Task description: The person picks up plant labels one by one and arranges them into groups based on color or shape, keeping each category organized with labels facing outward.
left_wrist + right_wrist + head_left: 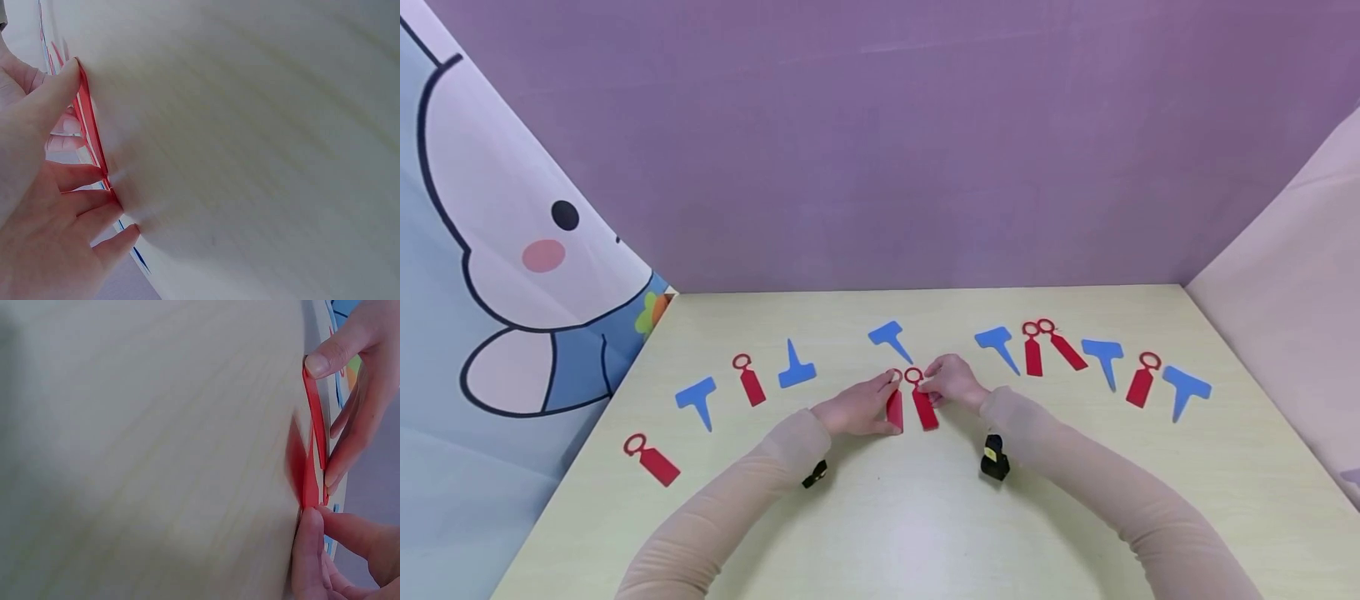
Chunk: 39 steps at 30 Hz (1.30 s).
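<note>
Two flat red tags with ring ends lie side by side mid-table. My left hand (861,407) grips the left red tag (894,410), thumb at its wide end and fingers by its ring. In the left wrist view this red tag (92,128) stands tilted along its edge. My right hand (955,382) pinches the right red tag (925,412) by its side, just below the ring. In the right wrist view the right red tag (310,478) slants up from the tabletop, thumb and forefinger at its end. A blue T-shaped tag (887,335) lies just beyond both hands.
More blue T-shaped tags (1103,354) and red ring tags (751,385) lie scattered in an arc on the pale wooden table (910,533). Purple cloth (910,167) stands behind the table; a printed cartoon cloth (505,350) hangs on the left. Black wrist cameras (995,460) hang under both sleeves.
</note>
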### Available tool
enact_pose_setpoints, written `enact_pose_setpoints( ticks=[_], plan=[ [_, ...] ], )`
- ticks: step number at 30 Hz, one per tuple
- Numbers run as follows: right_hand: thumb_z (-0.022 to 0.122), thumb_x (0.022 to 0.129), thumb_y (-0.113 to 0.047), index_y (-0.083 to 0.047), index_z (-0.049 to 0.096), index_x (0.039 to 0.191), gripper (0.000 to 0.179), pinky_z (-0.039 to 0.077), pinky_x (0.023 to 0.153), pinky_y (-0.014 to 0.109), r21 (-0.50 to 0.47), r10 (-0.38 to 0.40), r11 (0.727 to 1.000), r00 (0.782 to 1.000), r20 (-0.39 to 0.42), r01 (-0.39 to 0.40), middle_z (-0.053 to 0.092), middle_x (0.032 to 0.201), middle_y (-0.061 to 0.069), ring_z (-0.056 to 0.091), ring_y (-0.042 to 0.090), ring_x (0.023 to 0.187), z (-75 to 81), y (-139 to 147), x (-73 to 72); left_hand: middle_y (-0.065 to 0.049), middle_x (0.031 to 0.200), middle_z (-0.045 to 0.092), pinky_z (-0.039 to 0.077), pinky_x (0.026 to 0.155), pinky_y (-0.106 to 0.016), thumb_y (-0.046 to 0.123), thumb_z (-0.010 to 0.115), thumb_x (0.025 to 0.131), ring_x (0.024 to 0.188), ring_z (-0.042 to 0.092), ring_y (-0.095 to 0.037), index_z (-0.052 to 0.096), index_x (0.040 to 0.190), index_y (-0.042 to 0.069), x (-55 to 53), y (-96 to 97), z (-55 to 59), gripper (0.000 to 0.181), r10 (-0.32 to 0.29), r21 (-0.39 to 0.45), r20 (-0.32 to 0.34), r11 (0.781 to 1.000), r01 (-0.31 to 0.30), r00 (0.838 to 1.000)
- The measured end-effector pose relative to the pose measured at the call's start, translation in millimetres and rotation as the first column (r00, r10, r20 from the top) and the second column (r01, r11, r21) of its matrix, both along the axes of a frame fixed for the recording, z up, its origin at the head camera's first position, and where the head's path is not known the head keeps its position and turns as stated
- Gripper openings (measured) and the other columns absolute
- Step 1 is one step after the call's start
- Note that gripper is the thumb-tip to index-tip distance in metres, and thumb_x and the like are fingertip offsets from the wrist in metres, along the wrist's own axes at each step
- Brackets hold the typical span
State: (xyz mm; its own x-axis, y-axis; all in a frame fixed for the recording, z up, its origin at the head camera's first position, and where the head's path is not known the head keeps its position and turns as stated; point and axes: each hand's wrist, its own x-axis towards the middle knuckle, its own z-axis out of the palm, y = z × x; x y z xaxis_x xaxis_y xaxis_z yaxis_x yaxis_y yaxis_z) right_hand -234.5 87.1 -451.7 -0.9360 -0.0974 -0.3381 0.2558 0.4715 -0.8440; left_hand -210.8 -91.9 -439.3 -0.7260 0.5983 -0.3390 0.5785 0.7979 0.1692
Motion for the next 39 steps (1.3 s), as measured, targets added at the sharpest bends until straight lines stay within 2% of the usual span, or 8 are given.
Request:
enact_pose_setpoints(
  ticks=[8,22,30,39],
  plan=[
    [0.068,0.074,-0.002,0.006,0.054,0.095,0.027,0.051,0.048,0.025,0.037,0.012,0.999,1.000,-0.023,-0.011,0.060,0.064,0.012,0.055,0.013,0.046,4.0,-0.2,4.2,-0.010,0.147,0.013,0.027,0.104,-0.032,0.049,0.057,0.080,0.133,0.018,-0.023,0.018,0.141,0.006,0.2,0.4,0.0,0.085,0.007,0.002,0.005,1.000,-0.007,1.000],
    [0.066,0.076,-0.001,0.007,0.054,0.094,0.023,0.051,0.048,0.025,-0.012,-0.016,1.000,1.000,-0.021,0.016,0.062,0.066,0.013,0.056,0.013,0.046,4.6,-0.7,9.3,-0.012,0.147,0.014,0.027,0.104,-0.033,0.048,0.057,0.080,0.132,0.020,-0.025,0.018,0.141,0.004,0.3,-0.6,-0.4,0.084,0.002,0.017,-0.002,1.000,-0.002,1.000],
    [0.062,0.080,-0.005,0.005,0.056,0.099,0.022,0.052,0.050,0.027,-0.013,0.015,1.000,1.000,-0.007,-0.015,0.060,0.068,0.012,0.056,0.015,0.051,8.2,7.3,13.9,-0.012,0.146,0.015,0.026,0.104,-0.032,0.047,0.057,0.081,0.132,0.020,-0.025,0.019,0.140,0.003,1.1,-1.0,1.1,0.084,-0.010,0.022,-0.005,1.000,0.010,1.000],
    [0.061,0.081,-0.008,0.002,0.060,0.100,0.022,0.049,0.055,0.025,0.078,0.083,0.994,0.993,-0.082,-0.076,0.062,0.076,0.010,0.057,0.016,0.058,11.9,29.3,10.1,-0.011,0.147,0.015,0.026,0.104,-0.032,0.047,0.058,0.080,0.133,0.018,-0.024,0.019,0.141,0.004,1.4,-0.4,2.0,0.084,-0.008,0.011,-0.008,1.000,0.008,1.000]
  ],
)
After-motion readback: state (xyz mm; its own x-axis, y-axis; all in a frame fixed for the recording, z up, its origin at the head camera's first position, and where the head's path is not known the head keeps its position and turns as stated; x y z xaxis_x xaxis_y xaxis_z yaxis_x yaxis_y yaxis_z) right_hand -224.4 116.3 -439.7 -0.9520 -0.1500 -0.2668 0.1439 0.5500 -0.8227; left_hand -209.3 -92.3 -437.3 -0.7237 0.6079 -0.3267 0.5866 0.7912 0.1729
